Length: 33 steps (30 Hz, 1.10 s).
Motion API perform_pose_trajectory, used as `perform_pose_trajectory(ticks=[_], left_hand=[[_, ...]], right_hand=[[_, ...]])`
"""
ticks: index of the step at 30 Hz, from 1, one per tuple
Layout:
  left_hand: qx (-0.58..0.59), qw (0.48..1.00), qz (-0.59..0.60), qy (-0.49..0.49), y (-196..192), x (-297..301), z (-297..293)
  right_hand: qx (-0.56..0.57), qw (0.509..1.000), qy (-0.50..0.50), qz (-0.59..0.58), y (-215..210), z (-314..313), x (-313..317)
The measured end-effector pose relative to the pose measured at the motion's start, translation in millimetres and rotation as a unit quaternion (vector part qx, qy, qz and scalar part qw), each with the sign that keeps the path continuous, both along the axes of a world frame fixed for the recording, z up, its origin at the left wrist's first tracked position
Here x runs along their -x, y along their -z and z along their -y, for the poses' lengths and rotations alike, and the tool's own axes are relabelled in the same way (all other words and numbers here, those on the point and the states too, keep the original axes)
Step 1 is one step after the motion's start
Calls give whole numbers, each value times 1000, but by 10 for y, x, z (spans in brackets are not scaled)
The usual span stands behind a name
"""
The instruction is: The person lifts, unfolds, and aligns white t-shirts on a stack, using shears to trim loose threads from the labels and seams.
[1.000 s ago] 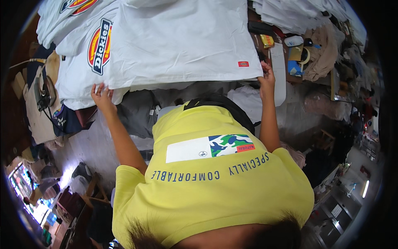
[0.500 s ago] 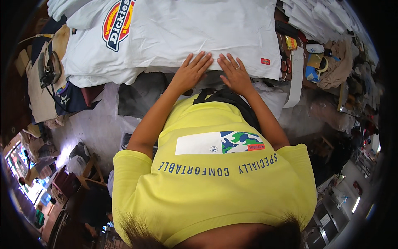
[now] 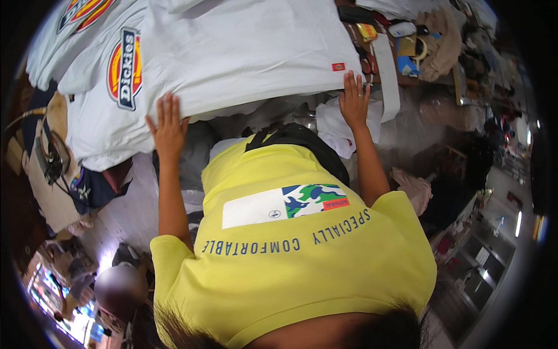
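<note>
A white T-shirt (image 3: 232,58) with a red, yellow and dark blue chest print lies spread on the table in front of me, its near edge running between my hands. My left hand (image 3: 168,123) rests flat on that edge, below the print, fingers stretched out. At the shirt's right end, my right hand (image 3: 354,100) touches the near corner with straight fingers, just below a small red label (image 3: 338,67). Neither hand grips the cloth. More white shirts with a like print (image 3: 81,16) lie at the far left.
On the left, an iron (image 3: 53,157) stands on a beige cloth. At the right end of the table are scissors (image 3: 367,61), a long white strip (image 3: 386,75), a tape roll (image 3: 419,51) and a brown cloth (image 3: 443,43). Below the edge hangs white fabric (image 3: 337,125).
My hands, close together at the middle of the near edge before, have moved apart: the left toward the print, the right to the shirt's right corner. The whole view has shifted.
</note>
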<state>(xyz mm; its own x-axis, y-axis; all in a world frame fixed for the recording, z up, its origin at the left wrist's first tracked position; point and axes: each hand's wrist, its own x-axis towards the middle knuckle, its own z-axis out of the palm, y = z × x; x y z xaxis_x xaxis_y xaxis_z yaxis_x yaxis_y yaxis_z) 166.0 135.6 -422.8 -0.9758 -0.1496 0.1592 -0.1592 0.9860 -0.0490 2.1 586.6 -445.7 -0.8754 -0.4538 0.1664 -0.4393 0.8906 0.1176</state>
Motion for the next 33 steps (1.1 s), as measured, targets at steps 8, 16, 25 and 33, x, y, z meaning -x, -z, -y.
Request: perform_pose_trajectory(ticks=[8,16,25,33], left_hand=[[-40,998,-52,-14,-97,-135,200],[-412,885,-204,-71,-221,21,330],[-337,906,-71,-246,-291,872,597],[-314,901,-86,-287,-181,1136,795]], right_hand=[[234,963,105,-76,-34,-348,31],[472,867,145,-65,51,-517,204],[498,860,64,95,-193,-187,1112],[288,925,146,201,-181,81,1530]])
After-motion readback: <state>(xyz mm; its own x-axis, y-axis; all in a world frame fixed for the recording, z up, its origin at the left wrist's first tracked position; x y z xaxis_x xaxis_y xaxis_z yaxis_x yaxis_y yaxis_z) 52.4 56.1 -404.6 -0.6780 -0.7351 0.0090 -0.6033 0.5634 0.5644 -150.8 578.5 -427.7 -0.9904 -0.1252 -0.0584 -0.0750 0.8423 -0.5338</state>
